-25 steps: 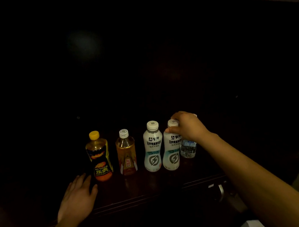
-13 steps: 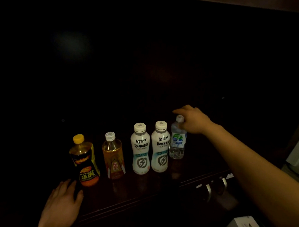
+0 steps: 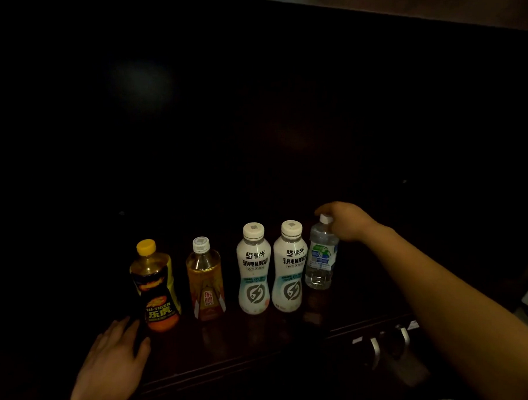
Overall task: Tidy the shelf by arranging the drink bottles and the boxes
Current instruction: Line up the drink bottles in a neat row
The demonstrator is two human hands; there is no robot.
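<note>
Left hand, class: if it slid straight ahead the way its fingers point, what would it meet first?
Most likely the yellow-capped bottle: the left hand lies flat on the shelf with its fingers aimed at that bottle's base, just short of it. Depth is hard to judge in this dim view.

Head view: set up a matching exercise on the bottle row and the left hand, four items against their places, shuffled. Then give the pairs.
Column one
1. yellow-capped dark plastic energy-drink bottle
2. white-capped clear plastic bottle of amber tea
3. small clear plastic water bottle
4. left hand

Column two
A. right end of the row, right hand curled over its cap
B. flat on the front of the dark wooden shelf
C. left end of the row
D. second from the left

Pairs: 1-C, 2-D, 3-A, 4-B
</note>
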